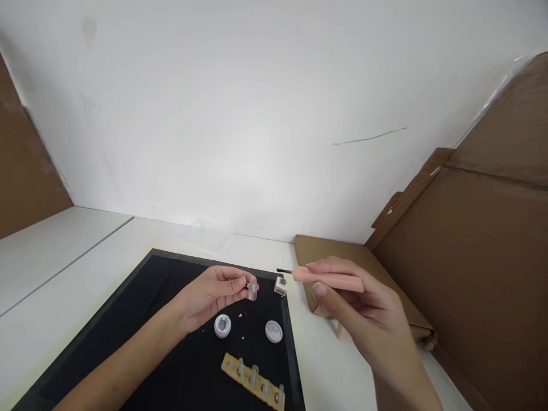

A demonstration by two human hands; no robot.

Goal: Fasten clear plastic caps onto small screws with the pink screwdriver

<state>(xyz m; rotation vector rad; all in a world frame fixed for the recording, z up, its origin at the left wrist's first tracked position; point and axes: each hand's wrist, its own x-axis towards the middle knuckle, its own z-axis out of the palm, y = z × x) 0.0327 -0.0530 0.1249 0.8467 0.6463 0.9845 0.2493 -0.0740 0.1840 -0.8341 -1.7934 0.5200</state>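
Note:
My left hand (218,294) is closed, pinching a clear false nail tip (252,289) on a small metal holder between thumb and fingers. My right hand (363,305) grips a peach nail polish brush (327,278) by its long handle. Its dark bristles point left towards the nail tip, with a gap between them. Below my left hand sits an uncapped white jar (222,326). A round lid (274,331) lies to its right. Nearer to me, a yellowish nail stand (252,381) carries several clear nail tips upright.
A black mat (171,325) covers part of the white table (64,262). On its right edge stands a small white block (280,285). Part of a peach object (341,331) shows beneath my right hand. A flat cardboard box (329,251) and cardboard wall (483,245) stand at right.

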